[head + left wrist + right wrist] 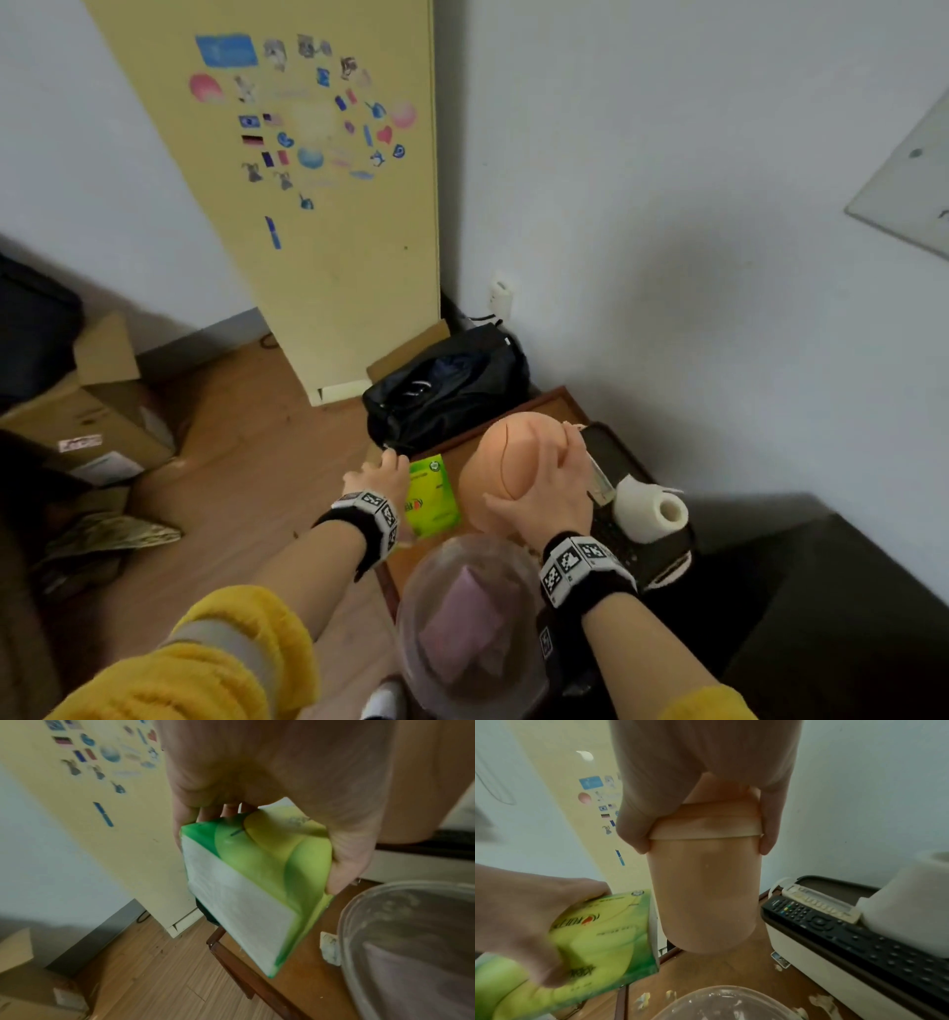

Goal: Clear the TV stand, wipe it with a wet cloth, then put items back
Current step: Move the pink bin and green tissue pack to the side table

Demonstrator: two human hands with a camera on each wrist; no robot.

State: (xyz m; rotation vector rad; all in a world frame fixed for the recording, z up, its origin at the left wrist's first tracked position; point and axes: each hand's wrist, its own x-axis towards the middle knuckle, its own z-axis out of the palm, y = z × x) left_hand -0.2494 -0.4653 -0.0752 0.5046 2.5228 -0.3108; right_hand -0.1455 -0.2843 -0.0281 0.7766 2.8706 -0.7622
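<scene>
The brown wooden TV stand [557,403] carries clutter. Left hand [382,475] clamps a green tissue pack [431,496]; right hand [552,493], beside it, grips a peach lidded bin [508,462] whose lid could slip off.

Green tissue pack [433,501] held tilted, peach lidded bin [506,470] held upright above brown stand [731,970]

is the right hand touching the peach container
Touching. The right wrist view shows the right hand gripping the peach container at its lid rim, thumb one side, fingers the other.
</scene>
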